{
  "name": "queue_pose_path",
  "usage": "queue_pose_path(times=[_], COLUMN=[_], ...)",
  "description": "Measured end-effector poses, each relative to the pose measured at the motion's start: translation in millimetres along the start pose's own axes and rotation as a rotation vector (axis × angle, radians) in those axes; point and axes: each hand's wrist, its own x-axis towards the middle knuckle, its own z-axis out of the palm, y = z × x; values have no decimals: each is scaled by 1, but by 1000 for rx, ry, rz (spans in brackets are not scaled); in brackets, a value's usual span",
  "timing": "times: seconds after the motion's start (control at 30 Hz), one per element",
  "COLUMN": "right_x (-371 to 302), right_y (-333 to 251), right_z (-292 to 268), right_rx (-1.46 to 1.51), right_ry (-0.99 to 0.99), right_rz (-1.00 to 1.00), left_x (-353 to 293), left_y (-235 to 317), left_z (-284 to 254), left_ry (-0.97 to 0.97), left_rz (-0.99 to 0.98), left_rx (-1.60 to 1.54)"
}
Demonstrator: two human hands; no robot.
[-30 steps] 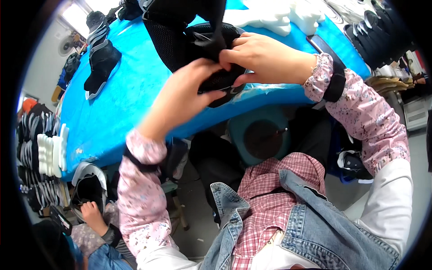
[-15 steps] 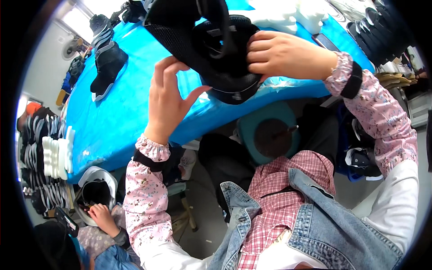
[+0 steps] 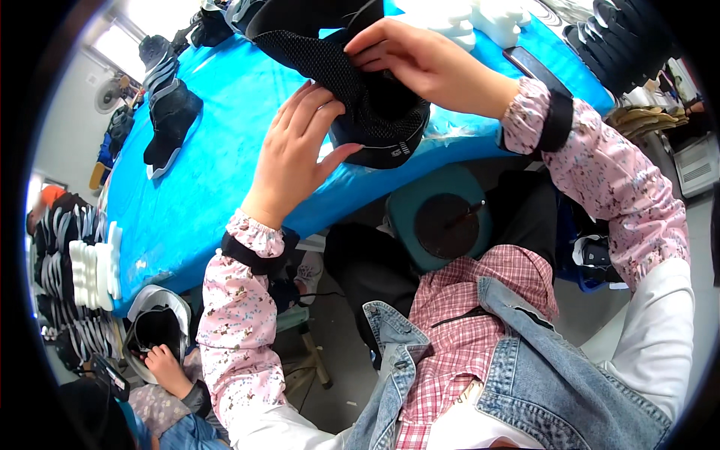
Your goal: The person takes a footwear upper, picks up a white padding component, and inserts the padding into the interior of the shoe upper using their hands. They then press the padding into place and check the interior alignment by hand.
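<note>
A black cap [image 3: 384,152] with a mesh-like textured body and a small pale mark is held up at the near edge of the blue-covered table. My left hand [image 3: 296,150] grips its left side, fingers on the textured fabric and thumb along the lower front. With bent fingers, my right hand [image 3: 431,67] pinches the fabric at the top, above the cap's dark opening. Parts of its fingertips are hidden behind the material. The upper part of the cap runs out toward the top edge of the view.
Blue sheeting [image 3: 217,150] covers the table. Black caps [image 3: 171,120] line its far left; white moulded forms [image 3: 499,22] and a phone [image 3: 536,67] lie at the right. Cap stacks [image 3: 622,45] stand far right. Lower left, another person's hand [image 3: 166,370] touches a grey-white cap [image 3: 180,311].
My right hand has moved left and up, from the cap's right rim to the fabric above its opening. The left hand's fingers now lie further over the cap's side.
</note>
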Motion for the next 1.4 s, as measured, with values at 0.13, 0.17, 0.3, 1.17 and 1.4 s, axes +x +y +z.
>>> queue_pose_path(times=[0.13,0.17,0.3,1.17,1.4], right_x=[21,22,21,62,57], right_y=[-10,-8,-6,11,14], right_z=[5,6,3,9,4], right_rx=[-675,-685,-954,-405,-163], right_ry=[-318,-315,-405,-965,-955], right_rz=[123,117,-94,588,752], left_x=[13,17,24,22,33], left_y=[-3,-4,-6,-13,-15], left_z=[-7,-9,-13,-10,-17], left_ry=[-61,-92,-154,-202,-326], left_rz=[28,47,65,19,112], left_rx=[-91,-87,-89,-51,-34])
